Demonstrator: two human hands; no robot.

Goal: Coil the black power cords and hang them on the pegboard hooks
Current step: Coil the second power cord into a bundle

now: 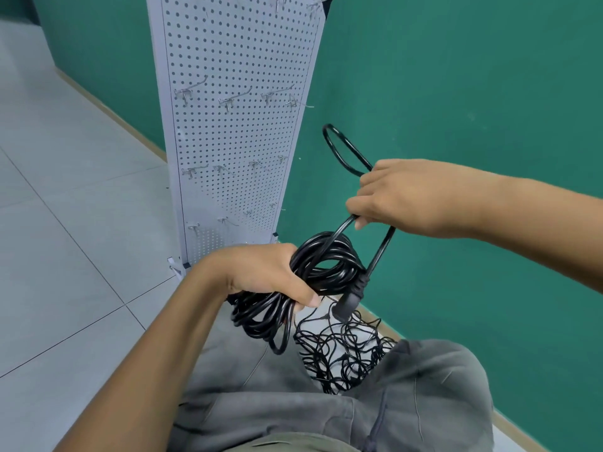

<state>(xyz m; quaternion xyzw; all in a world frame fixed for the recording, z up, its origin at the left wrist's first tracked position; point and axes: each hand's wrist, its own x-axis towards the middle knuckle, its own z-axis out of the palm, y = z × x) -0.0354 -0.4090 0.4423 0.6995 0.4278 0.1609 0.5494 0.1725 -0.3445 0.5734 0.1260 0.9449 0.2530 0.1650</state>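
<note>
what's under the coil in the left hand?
Below the coil lies a tangle of thinner black cords on the floor, beside grey trousers. The coil, the left hand and the trousers cover part of the tangle.

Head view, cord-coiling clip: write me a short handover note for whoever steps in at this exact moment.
Left hand grips the coiled cord.
Right hand holds the cord's loose end doubled, a loop sticking up above it; the plug dangles by the coil.
Pegboard stands ahead; the hooks in view are bare.
Done: coil mostly wound.
Left: secure the tail, hang the coil, then sort the tangled cords on the floor.
</note>
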